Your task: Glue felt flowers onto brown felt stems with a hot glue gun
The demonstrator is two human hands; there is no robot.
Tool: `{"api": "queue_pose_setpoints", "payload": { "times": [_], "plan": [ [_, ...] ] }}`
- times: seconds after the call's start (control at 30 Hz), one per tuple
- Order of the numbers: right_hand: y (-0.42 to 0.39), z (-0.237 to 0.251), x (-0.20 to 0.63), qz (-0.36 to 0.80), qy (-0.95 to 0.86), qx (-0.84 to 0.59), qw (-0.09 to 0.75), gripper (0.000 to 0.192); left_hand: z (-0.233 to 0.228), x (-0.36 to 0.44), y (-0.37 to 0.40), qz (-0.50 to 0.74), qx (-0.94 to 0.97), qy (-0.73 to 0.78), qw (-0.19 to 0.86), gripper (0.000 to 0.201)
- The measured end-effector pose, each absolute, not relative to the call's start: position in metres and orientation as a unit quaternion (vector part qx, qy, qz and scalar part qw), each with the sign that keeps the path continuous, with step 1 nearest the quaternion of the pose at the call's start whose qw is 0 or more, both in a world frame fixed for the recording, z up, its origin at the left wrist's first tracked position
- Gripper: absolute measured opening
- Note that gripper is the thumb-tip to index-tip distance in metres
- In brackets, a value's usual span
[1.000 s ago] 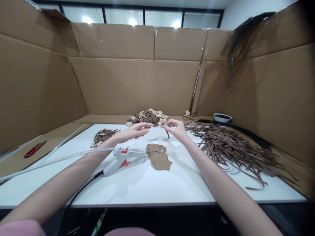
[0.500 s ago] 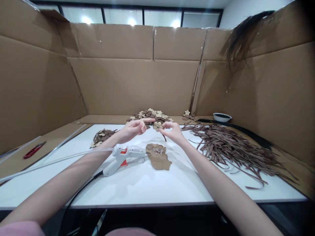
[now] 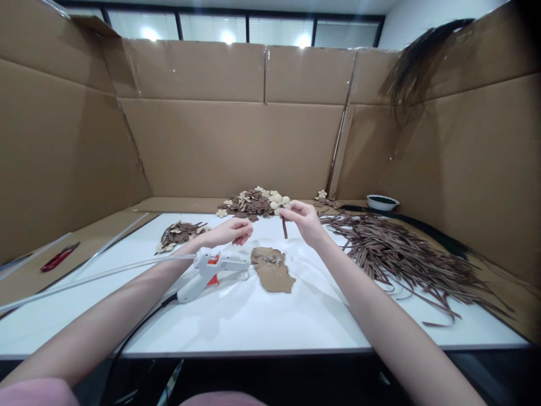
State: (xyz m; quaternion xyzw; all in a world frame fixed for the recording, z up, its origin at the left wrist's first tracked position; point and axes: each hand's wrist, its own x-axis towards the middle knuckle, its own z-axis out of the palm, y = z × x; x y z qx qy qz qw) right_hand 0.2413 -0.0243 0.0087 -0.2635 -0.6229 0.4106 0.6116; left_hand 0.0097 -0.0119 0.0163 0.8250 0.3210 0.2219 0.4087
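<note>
left hand (image 3: 230, 231) low, fingers curled loosely inward, palm down | right hand (image 3: 305, 221) raised slightly higher, thumb and fingertips pinched together | both forearms bare, stretched forward, converging

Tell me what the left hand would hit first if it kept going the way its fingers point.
Judging loosely, the left hand points right, toward the brown strip hanging from the right hand; that comes first, though depth is unclear.

Right hand pinches a stemmed paper flower.
Right hand (image 3: 305, 221) holds flower (image 3: 279, 202) above tabletop (image 3: 262, 316); left hand (image 3: 230, 230) curled, empty, near glue gun (image 3: 211, 270).
</note>
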Motion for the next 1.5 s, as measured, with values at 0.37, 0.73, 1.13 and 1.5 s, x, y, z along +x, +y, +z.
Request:
{"api": "queue_pose_setpoints", "payload": {
  "times": [0.37,0.73,1.13,1.5],
  "plan": [
    [-0.023,0.006,0.242,0.413,-0.638,-0.261,0.595,0.026,0.016,0.004,-0.004,0.332,0.769,0.260,0.481,0.041],
    [-0.022,0.004,0.242,0.413,-0.639,-0.281,0.585,0.024,0.020,0.001,-0.001,0.368,0.740,0.284,0.486,0.043],
    [-0.024,0.006,0.242,0.410,-0.638,-0.280,0.589,0.028,0.028,0.012,-0.004,0.306,0.782,0.291,0.458,0.021],
    [-0.023,0.006,0.244,0.412,-0.631,-0.278,0.596,0.027,0.032,0.023,0.003,0.289,0.778,0.312,0.462,0.029]
  ]
}}
